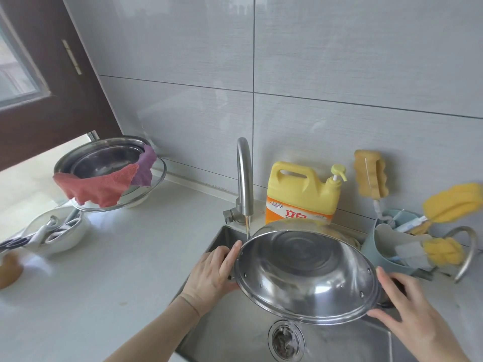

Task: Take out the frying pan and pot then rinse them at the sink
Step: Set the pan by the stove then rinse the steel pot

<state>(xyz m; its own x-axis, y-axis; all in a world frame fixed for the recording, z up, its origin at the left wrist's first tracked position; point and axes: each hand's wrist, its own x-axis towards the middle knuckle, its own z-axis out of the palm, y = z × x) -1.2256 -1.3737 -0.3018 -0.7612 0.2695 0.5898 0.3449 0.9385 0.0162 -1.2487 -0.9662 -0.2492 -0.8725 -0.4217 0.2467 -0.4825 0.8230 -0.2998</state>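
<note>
Landmark: the tap (244,178). Far left of it I see a white bowl (58,237) with utensils, then stacked steel basins (104,158) draped with a red cloth (96,186) and a purple cloth (145,165).

Below the tap, over the sink (235,333), I hold the steel pot (305,273) tilted, its open side facing me. A thin stream from the tap meets its upper left rim, and water spills off its low edge near the drain (286,340).

My left hand (211,273) grips the pot's left side, fingers curled together on the rim. My right hand (410,317) holds the right side, thumb on the rim, fingers around the dark handle.

Right of the tap: yellow detergent jug (303,192) with a pump, label partly hidden, red Chinese characters I can't read fully. Further right, a blue holder (386,246) with yellow sponge brushes (452,202).
</note>
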